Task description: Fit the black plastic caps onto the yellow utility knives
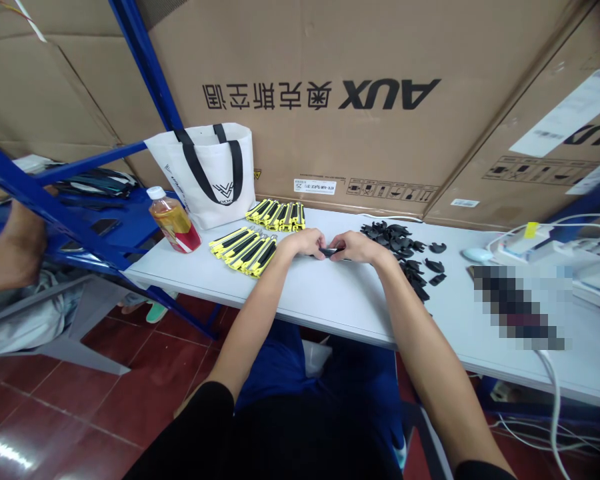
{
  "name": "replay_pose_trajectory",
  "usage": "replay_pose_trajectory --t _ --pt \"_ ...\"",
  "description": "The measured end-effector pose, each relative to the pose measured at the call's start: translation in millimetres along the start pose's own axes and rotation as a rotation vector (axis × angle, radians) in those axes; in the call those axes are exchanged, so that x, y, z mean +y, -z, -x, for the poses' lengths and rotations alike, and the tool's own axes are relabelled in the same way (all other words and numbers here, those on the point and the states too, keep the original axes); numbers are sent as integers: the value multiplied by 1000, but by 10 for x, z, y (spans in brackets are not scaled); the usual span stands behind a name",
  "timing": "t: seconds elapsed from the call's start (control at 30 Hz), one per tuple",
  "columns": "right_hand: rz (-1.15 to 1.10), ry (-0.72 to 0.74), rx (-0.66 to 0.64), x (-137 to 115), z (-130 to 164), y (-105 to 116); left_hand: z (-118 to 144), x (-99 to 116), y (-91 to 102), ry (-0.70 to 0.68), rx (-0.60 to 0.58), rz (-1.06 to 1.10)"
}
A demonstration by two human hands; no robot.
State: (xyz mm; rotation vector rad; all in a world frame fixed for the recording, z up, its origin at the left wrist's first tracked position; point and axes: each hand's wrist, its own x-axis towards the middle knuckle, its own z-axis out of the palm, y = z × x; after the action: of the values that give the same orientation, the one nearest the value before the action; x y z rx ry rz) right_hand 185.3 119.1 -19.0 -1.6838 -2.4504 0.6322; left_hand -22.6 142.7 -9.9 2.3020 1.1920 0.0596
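Both hands meet at mid-worktop: the left hand (307,242) and right hand (356,247) each pinch one end of a small dark, slender plastic part (330,252), fingers closed on it just above the white worktop (330,300). Judged light, rigid and smooth, it is best held by its ends, as here. To the left lie two rows of yellow-and-black utility knives (245,250) (277,215); to the right, a heap of black plastic pieces (405,250). A bottle of amber drink (173,220) and a white tote bag (210,173) stand behind.
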Motion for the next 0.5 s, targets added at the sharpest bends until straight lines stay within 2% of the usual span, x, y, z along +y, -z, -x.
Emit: replay_pose_trajectory --t 0.2,0.33,0.4,0.5 --pt "30 18 -15 -85 38 20 60 72 15 16 -22 -41" --pt "35 19 22 -124 69 6 70 70 9 -50 -28 -82" --pt "53 24 54 -120 67 -2 58 55 -1 -85 9 -89" --pt "90 44 161 -81 41 -12 16 31 -26 -96 143 -83"
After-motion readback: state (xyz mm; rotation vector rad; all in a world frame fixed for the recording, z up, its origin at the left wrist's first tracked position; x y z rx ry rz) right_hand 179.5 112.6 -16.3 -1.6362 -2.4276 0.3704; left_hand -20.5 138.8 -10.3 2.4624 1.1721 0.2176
